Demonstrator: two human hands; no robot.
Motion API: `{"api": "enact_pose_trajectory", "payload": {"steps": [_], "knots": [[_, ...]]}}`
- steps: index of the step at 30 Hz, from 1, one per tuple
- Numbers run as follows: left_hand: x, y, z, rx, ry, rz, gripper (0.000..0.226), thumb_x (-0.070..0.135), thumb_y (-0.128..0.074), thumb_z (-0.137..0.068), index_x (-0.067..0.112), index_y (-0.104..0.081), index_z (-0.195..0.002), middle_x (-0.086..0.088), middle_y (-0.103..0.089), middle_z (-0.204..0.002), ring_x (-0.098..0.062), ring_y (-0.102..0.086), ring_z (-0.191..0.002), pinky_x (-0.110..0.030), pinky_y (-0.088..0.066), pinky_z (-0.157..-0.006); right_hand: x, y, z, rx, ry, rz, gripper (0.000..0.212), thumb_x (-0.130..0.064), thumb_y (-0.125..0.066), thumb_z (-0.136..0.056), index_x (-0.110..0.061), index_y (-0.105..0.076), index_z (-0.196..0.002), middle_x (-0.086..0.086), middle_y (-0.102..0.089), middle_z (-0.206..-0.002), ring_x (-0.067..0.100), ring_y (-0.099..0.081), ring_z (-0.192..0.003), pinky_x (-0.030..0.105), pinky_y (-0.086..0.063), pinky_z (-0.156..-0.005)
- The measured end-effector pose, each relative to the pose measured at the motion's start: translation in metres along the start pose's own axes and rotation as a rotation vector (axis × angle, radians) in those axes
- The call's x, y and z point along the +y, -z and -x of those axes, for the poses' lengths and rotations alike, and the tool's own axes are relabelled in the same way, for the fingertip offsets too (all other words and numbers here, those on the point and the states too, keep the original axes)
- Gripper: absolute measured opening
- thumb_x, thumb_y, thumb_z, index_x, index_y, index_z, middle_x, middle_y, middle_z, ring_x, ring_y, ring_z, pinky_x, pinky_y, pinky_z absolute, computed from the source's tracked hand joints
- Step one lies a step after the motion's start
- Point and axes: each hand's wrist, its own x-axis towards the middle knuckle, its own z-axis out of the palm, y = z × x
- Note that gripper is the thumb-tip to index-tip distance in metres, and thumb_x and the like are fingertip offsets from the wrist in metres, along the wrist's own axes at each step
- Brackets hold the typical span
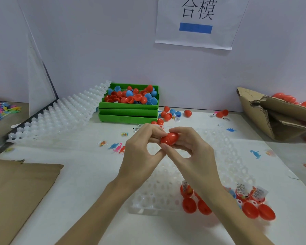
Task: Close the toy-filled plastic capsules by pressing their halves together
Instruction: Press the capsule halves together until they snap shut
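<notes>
A red egg-shaped capsule [169, 138] hangs in the air above the table, its two halves meeting at a visible seam. My left hand [143, 149] pinches its left end and my right hand [190, 147] grips its right end between thumb and fingers. Below them lies a clear plastic holder tray [157, 197]. At the tray's near right stand several open red capsule halves [189, 205], some holding small toy packets [242, 189].
Stacked green bins [129, 112] at the back hold red and blue capsule halves. White tray stacks [60, 114] lean at the left. Torn cardboard box [279, 115] stands at the right, flat cardboard [16, 188] at the near left. Loose toy dinosaurs [255, 153] dot the table.
</notes>
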Motion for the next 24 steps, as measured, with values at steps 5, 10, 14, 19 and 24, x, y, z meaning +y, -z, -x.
{"api": "enact_pose_trajectory", "payload": {"steps": [5, 10, 14, 19, 24], "knots": [[0.005, -0.001, 0.0, 0.015, -0.049, -0.025, 0.029, 0.01, -0.086, -0.083, 0.006, -0.069, -0.107, -0.003, -0.071, -0.107, -0.019, -0.07, -0.096, -0.026, -0.06, -0.086, -0.004, -0.002, 0.002, 0.03, 0.004, 0.053, 0.038, -0.026, -0.087, -0.081, -0.021, -0.071, -0.115, -0.017, -0.075, -0.095, 0.004, -0.074, -0.089, 0.01, -0.053, -0.083], [0.002, -0.003, 0.002, 0.016, -0.13, -0.094, 0.026, 0.004, -0.087, -0.082, 0.002, -0.068, -0.1, -0.005, -0.068, -0.1, -0.016, -0.068, -0.094, -0.024, -0.059, -0.085, -0.002, -0.002, 0.002, 0.015, 0.02, 0.162, 0.024, -0.026, -0.082, -0.087, -0.023, -0.072, -0.109, -0.02, -0.072, -0.091, 0.002, -0.071, -0.088, 0.009, -0.053, -0.083], [0.0, -0.004, 0.004, 0.051, -0.132, -0.103, 0.031, 0.006, -0.087, -0.082, 0.005, -0.07, -0.108, -0.003, -0.07, -0.101, -0.012, -0.068, -0.092, -0.017, -0.056, -0.086, -0.001, -0.003, 0.002, -0.005, 0.059, 0.208, 0.014, -0.023, -0.074, -0.095, -0.023, -0.069, -0.108, -0.017, -0.071, -0.09, 0.007, -0.069, -0.087, 0.011, -0.052, -0.082], [0.0, -0.005, 0.003, 0.028, -0.178, -0.07, 0.034, 0.005, -0.085, -0.084, 0.003, -0.071, -0.115, -0.004, -0.07, -0.11, -0.01, -0.069, -0.097, -0.021, -0.058, -0.089, -0.001, 0.0, 0.0, -0.014, 0.098, 0.23, 0.013, -0.017, -0.069, -0.098, -0.022, -0.066, -0.11, -0.015, -0.07, -0.093, 0.006, -0.066, -0.089, 0.007, -0.047, -0.081], [-0.001, 0.0, -0.003, -0.14, 0.131, 0.397, 0.031, -0.002, -0.069, -0.096, 0.007, -0.069, -0.125, -0.006, -0.071, -0.123, -0.026, -0.069, -0.119, -0.031, -0.057, -0.1, 0.002, 0.01, -0.005, -0.067, 0.038, 0.165, 0.039, -0.013, -0.063, -0.101, -0.019, -0.057, -0.139, -0.014, -0.067, -0.119, 0.001, -0.066, -0.106, 0.008, -0.048, -0.091]]}}
